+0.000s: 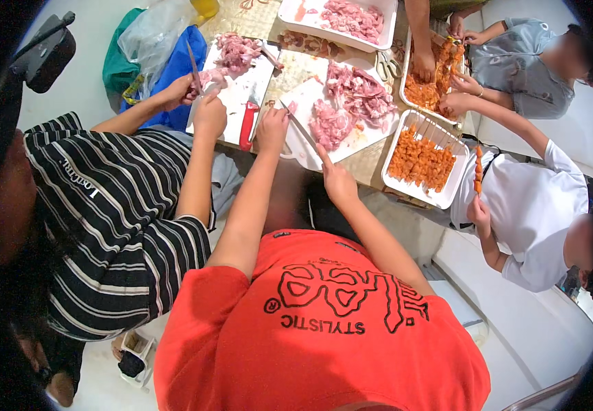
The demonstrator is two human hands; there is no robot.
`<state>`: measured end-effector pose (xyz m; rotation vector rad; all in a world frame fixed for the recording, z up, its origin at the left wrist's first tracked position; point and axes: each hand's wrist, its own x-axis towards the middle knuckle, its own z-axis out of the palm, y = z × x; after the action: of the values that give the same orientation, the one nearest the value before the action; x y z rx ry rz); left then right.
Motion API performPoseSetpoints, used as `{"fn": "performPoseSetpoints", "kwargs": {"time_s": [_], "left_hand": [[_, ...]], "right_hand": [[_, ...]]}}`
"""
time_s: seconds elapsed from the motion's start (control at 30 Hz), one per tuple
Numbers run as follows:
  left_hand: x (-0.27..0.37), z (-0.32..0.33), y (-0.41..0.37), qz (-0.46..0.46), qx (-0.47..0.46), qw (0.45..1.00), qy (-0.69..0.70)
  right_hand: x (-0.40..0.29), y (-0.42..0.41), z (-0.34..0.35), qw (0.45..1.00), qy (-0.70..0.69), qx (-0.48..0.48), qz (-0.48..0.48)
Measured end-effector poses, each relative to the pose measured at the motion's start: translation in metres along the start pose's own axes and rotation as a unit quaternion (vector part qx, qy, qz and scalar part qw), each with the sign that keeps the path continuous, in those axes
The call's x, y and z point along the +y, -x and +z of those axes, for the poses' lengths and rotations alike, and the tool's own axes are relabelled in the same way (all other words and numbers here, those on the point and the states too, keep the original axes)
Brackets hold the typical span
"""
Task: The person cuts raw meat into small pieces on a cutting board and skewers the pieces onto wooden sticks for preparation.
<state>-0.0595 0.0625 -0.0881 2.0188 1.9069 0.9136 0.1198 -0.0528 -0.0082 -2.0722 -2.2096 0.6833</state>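
My right hand (339, 180) grips a knife (302, 126), its index finger stretched along the back of the blade; the hand covers the handle. The blade slants up and left over a white cutting board (304, 156). At the blade's far end, the bunched fingers of my left hand (273, 128) pinch a small piece of raw meat (292, 107), partly hidden by them. Beyond the blade, a mound of pink raw meat (329, 126) lies on the board, with a larger heap of meat and bones (360, 95) behind it.
A co-worker's hands (209, 115) hold another knife (193, 67) close by on the left. A red-handled knife (248, 123) lies there. White trays hold raw meat (355, 20) and orange-coated skewers (422, 159). Scissors (389, 66) lie behind my board; people at right handle marinated meat (422, 95).
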Motion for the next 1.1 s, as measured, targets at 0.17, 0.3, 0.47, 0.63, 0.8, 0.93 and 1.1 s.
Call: {"fn": "performPoseSetpoints", "kwargs": {"time_s": [0.17, 0.3, 0.47, 0.63, 0.8, 0.93, 1.1], "left_hand": [[-0.007, 0.004, 0.001, 0.036, 0.000, 0.999, -0.010], [-0.003, 0.004, 0.004, 0.035, -0.002, 0.999, 0.005], [-0.009, 0.002, 0.005, 0.050, -0.004, 0.999, -0.006], [-0.005, 0.005, 0.004, 0.065, -0.006, 0.998, -0.006], [-0.008, 0.005, 0.002, 0.068, -0.013, 0.998, -0.008], [-0.013, 0.005, 0.002, 0.061, -0.022, 0.998, 0.023], [-0.010, -0.002, 0.004, 0.054, -0.051, 0.997, 0.037]], "right_hand": [[0.001, -0.001, 0.005, 1.000, 0.011, -0.017, 0.011], [-0.007, -0.023, 0.015, 0.999, -0.019, 0.036, 0.005], [0.004, 0.006, 0.021, 0.999, 0.013, 0.041, -0.020], [0.006, -0.001, 0.022, 1.000, -0.013, 0.020, 0.000], [0.007, 0.006, 0.022, 1.000, -0.012, 0.004, 0.007], [0.011, 0.022, 0.025, 1.000, -0.016, 0.012, 0.021], [-0.011, -0.013, 0.013, 0.999, -0.004, 0.040, 0.019]]}}
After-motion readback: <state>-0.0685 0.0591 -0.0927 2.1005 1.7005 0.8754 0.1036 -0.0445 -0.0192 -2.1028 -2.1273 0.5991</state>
